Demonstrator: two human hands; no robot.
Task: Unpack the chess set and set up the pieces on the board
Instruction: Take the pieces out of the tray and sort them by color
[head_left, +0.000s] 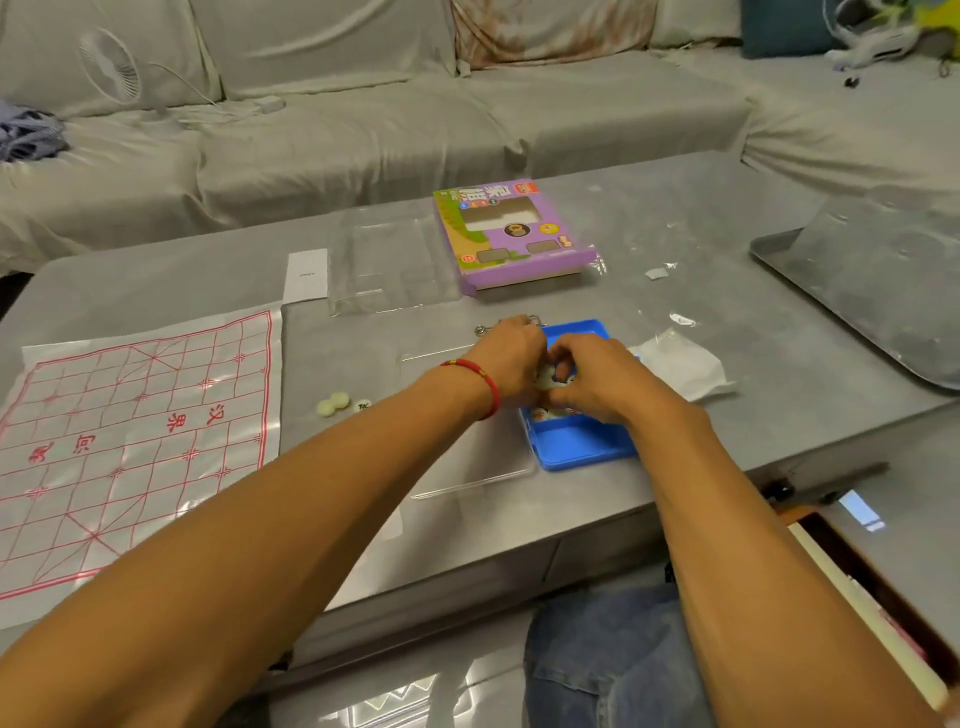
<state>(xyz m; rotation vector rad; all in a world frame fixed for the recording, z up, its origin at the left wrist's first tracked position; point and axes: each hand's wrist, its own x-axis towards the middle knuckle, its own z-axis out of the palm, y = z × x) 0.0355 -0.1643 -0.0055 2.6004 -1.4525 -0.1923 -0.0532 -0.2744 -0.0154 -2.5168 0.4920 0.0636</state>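
Note:
A blue plastic case (582, 441) lies open on the grey table, with white round chess pieces (545, 375) inside, mostly hidden by my hands. My left hand (511, 364) and my right hand (592, 379) meet over the case, fingers curled around pieces in it. A paper chess board (135, 436) with red lines and red characters is spread out at the left. Three loose white pieces (340, 404) lie on the table between board and case. The clear case lid (467, 467) lies flat under my left wrist.
The purple game box (514, 234) and a clear plastic insert (389, 260) sit further back, beside a white paper slip (306, 275). A crumpled plastic bag (680, 364) lies right of the case. A metal tray (857, 291) is at the right; a grey sofa (363, 104) runs behind.

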